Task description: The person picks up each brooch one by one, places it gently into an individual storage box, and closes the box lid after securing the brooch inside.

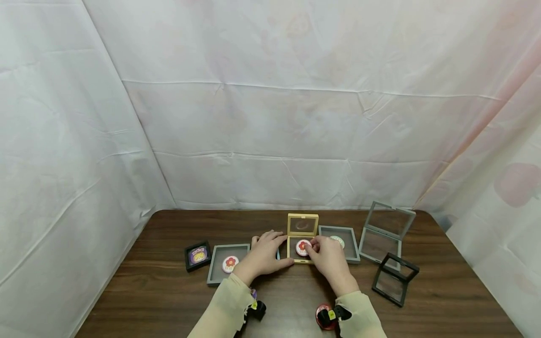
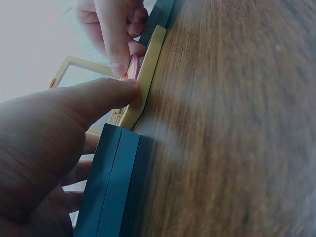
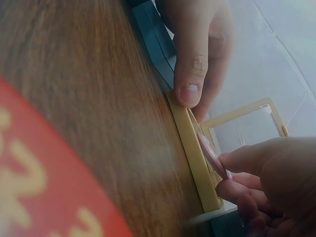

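Note:
In the head view my right hand [image 1: 328,256] pinches a round white badge with a red flower [image 1: 302,247] between thumb and fingers. The badge is tilted within the yellow square display case [image 1: 303,262], whose lid [image 1: 302,224] stands raised at the back. My left hand [image 1: 264,256] lies at the case's left side, its thumb pressing on the front frame and its other fingers extended toward the back. Under that hand sits a blue case [image 2: 116,180], mostly hidden from above. The right wrist view shows the badge [image 3: 213,155] edge-on.
Left are a black case with a cartoon badge [image 1: 197,256] and a grey case [image 1: 215,277] holding a flower badge. Right are a grey tray-like case [image 1: 351,246], a raised-lid grey case [image 1: 390,219] and a black one [image 1: 395,284]. A red badge [image 1: 322,311] lies by the right wrist.

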Tool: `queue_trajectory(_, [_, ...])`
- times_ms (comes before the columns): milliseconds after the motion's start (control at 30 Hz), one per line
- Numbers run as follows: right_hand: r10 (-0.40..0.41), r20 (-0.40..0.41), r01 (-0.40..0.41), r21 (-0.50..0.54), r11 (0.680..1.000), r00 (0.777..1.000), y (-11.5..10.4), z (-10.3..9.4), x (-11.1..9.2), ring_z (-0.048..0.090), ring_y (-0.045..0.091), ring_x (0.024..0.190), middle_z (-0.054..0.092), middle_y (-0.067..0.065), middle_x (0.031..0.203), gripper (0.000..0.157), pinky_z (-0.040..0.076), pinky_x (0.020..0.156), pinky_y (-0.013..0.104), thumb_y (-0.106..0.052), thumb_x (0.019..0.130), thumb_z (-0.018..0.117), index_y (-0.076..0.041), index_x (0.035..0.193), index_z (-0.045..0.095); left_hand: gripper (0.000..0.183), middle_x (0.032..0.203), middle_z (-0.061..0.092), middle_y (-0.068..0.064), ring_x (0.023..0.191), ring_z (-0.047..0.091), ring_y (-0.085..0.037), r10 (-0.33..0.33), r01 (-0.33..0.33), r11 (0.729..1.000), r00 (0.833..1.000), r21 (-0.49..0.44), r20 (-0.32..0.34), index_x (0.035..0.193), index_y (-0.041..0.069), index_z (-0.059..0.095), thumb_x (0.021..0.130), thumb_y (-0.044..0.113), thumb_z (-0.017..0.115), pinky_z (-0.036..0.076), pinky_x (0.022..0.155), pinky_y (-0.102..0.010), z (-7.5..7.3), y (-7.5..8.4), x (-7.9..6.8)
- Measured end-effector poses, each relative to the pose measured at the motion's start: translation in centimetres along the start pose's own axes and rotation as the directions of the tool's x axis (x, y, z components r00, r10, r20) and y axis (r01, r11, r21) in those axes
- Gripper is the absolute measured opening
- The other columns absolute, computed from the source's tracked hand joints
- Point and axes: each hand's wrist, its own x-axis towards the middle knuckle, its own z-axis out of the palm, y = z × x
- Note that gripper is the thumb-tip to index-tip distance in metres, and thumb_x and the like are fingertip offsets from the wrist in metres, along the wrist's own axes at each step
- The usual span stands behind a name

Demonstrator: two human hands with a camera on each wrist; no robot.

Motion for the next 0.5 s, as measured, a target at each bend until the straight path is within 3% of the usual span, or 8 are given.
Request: queue_trajectory(500, [-0.016, 0.009, 0.016, -0.033, 0.999, 1.000, -0.03, 0.10, -0.02, 0.055, 0.009, 0.063, 0.060, -0.008, 0.068, 0.019, 0.049, 0.065, 0.035, -0.017, 0.095, 0.087, -0.011, 0.081, 0.074, 0.076, 0.163, 0.055, -0.010, 0.154, 0.045, -0.038, 0.002, -0.002, 1.000, 1.000, -0.006, -0.001, 0.156, 0.015, 0.062, 0.098, 0.062, 0.075, 0.039, 0.107, -0.063, 0.05, -0.02, -0.02])
